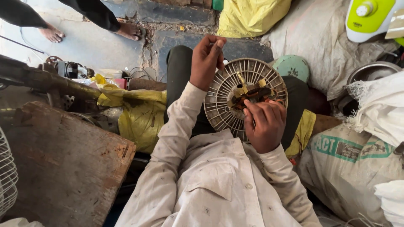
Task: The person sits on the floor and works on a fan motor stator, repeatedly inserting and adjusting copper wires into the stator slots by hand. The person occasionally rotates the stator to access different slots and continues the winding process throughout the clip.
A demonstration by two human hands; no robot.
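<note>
A round, dirty white plastic fan grille (221,103) rests on my lap, with a small motor core of copper windings and brass-coloured brackets (248,93) at its centre. My right hand (264,125) grips the near side of that motor and grille hub. My left hand (207,59) is raised above the grille's upper left edge, its fingers pinched together on something too small to make out.
A worn wooden board (63,164) lies at the left, with a white wire guard (7,178) at the frame edge. Yellow sacks (139,115) and printed white sacks (349,164) crowd both sides. Another person's bare feet (128,30) stand on the concrete ahead. A green-and-white appliance (370,17) sits top right.
</note>
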